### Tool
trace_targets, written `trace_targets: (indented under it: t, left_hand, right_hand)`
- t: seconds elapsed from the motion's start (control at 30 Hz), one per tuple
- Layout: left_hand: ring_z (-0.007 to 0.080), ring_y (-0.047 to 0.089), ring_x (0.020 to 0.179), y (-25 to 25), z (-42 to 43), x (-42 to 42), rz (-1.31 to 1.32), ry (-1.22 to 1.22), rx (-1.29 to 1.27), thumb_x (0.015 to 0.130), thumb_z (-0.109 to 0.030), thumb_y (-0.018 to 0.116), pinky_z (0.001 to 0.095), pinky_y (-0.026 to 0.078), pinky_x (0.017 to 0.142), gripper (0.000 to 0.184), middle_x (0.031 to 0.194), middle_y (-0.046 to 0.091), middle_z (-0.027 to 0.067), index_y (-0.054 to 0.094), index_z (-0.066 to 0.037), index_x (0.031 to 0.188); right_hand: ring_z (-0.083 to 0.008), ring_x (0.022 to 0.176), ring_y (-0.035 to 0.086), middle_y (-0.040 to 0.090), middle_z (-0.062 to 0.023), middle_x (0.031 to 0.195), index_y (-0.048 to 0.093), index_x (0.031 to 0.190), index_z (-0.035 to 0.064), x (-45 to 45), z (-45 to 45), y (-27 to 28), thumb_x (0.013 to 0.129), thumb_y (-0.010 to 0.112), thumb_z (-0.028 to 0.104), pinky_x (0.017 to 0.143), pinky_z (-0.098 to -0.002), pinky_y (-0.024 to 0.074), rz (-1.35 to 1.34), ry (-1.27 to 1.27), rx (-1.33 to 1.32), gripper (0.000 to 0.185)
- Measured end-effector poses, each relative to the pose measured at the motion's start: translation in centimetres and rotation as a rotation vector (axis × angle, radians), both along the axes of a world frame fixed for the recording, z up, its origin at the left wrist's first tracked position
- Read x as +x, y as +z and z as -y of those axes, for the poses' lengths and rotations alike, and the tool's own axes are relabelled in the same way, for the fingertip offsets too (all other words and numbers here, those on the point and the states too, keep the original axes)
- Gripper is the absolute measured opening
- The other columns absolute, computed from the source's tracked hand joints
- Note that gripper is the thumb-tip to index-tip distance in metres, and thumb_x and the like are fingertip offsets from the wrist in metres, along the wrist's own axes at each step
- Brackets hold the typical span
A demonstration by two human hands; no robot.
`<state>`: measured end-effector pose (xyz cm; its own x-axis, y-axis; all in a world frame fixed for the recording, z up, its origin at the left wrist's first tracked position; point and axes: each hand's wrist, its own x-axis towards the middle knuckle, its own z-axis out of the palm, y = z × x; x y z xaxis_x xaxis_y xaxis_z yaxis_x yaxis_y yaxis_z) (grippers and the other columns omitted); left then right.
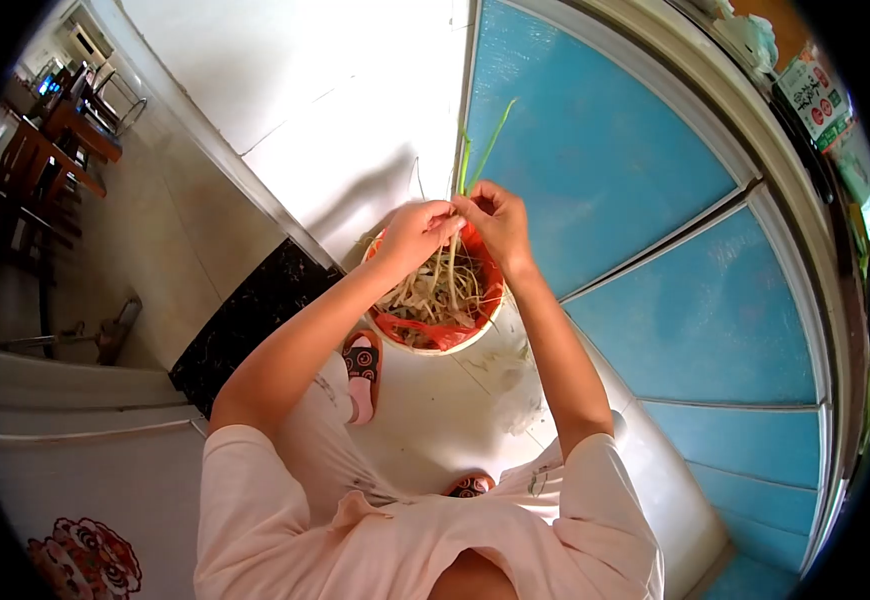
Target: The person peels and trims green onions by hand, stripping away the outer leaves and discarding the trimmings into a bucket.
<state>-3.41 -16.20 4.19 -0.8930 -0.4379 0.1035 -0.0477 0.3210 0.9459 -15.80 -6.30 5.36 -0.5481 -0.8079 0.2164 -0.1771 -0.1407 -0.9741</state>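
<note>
Above the floor [435, 440], a scallion [490, 145] is pinched by the left hand [412, 237] and right hand [504, 228], close together over the bin [441, 350], and could be snapped by too hard a tug.

Green stalks [466, 163] partly hidden behind hands [417, 235]; packet [813, 95] small print unreadable; one sandal [472, 486] partly covered by shirt [435, 545].
</note>
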Motion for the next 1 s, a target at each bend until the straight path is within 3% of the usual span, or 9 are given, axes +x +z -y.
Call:
trace_targets:
  t: [0.2,0.4,0.5,0.6,0.67,0.73,0.77,0.87,1.0]
  left_hand:
    - [0.0112,0.058,0.061,-1.1,0.1,-0.1,0.035,0.183,0.145,0.091,-0.012,0.051,0.0253,0.047,0.057,0.018,0.075,0.061,0.0053,0.059,0.005,0.092]
    - [0.0267,0.063,0.068,-4.3,1.4,0.9,0.699,0.028,-0.670,0.083,-0.016,0.058,0.0395,0.049,0.062,0.017,0.082,0.065,0.0136,0.062,0.000,0.081]
    - [0.0325,0.063,0.075,-5.0,1.6,1.5,0.887,-0.006,-0.748,0.078,-0.013,0.058,0.0423,0.050,0.064,0.012,0.078,0.065,0.0142,0.066,-0.005,0.082]
    - [0.0324,0.061,0.082,-2.7,2.0,0.5,0.731,0.036,-0.822,0.081,-0.017,0.058,0.0437,0.049,0.066,0.014,0.095,0.064,0.0136,0.061,-0.003,0.085]
    - [0.0260,0.062,0.073,0.7,1.5,-0.1,0.193,0.193,-0.836,0.083,-0.014,0.059,0.0371,0.050,0.062,0.015,0.096,0.064,0.0114,0.062,-0.004,0.094]
    - [0.0146,0.060,0.064,3.0,0.5,-1.2,-0.143,0.127,-0.303,0.085,-0.010,0.060,0.0279,0.046,0.054,0.015,0.093,0.064,0.0064,0.062,-0.003,0.098]
    - [0.0157,0.056,0.059,4.0,-0.1,-1.3,-0.129,0.078,-0.158,0.083,-0.019,0.065,0.0292,0.045,0.055,0.019,0.079,0.064,0.0072,0.064,-0.002,0.090]
    - [0.0060,0.052,0.055,3.8,-0.6,-1.5,0.043,-0.053,0.162,0.084,-0.007,0.063,0.0209,0.040,0.047,0.012,0.079,0.064,0.0047,0.061,0.003,0.091]
    - [0.0065,0.050,0.051,3.8,-1.2,-1.5,-0.038,0.044,0.202,0.081,-0.007,0.065,0.0220,0.039,0.047,0.011,0.064,0.059,0.0019,0.061,0.003,0.079]
  right_hand:
    - [-0.0042,0.053,0.042,0.050,0.0040,0.059,0.057,0.073,0.0012,-0.5,0.2,-0.8,0.085,0.064,0.009,0.048,-0.0210,0.0350,-0.005,-0.235,-0.103,0.016]
    - [-0.0059,0.062,0.046,0.054,0.0009,0.070,0.063,0.085,0.0010,-2.8,-1.4,4.5,0.088,0.061,0.011,0.057,-0.0197,0.0359,0.020,-0.220,-0.224,0.011]
    - [-0.0062,0.062,0.046,0.055,0.0008,0.072,0.063,0.091,-0.0003,-3.6,-2.0,5.3,0.088,0.061,0.013,0.056,-0.0204,0.0386,-0.054,-0.152,-0.165,0.014]
    - [-0.0072,0.065,0.047,0.056,-0.0002,0.076,0.063,0.095,-0.0006,-3.6,-2.6,5.1,0.088,0.059,0.014,0.060,-0.0212,0.0401,-0.057,-0.103,-0.043,0.016]
    - [-0.0080,0.068,0.048,0.056,-0.0010,0.079,0.062,0.097,-0.0005,-3.2,-3.2,4.8,0.089,0.058,0.014,0.063,-0.0218,0.0408,-0.021,-0.068,0.018,0.017]
    - [-0.0084,0.069,0.049,0.057,-0.0011,0.080,0.062,0.097,0.0003,-2.6,-3.4,4.5,0.089,0.057,0.014,0.065,-0.0220,0.0418,0.019,-0.017,0.051,0.017]
    - [-0.0083,0.070,0.049,0.057,-0.0010,0.081,0.062,0.097,0.0004,-2.3,-3.4,4.2,0.088,0.058,0.014,0.066,-0.0222,0.0421,0.058,0.032,0.032,0.016]
    - [-0.0082,0.074,0.051,0.059,-0.0010,0.083,0.061,0.094,0.0008,-1.5,-3.3,3.5,0.088,0.059,0.013,0.069,-0.0226,0.0432,0.186,0.117,-0.026,0.014]
    - [-0.0081,0.076,0.055,0.061,-0.0021,0.085,0.060,0.090,0.0015,-0.8,-3.5,1.9,0.086,0.061,0.008,0.070,-0.0221,0.0454,0.250,0.078,-0.082,0.007]
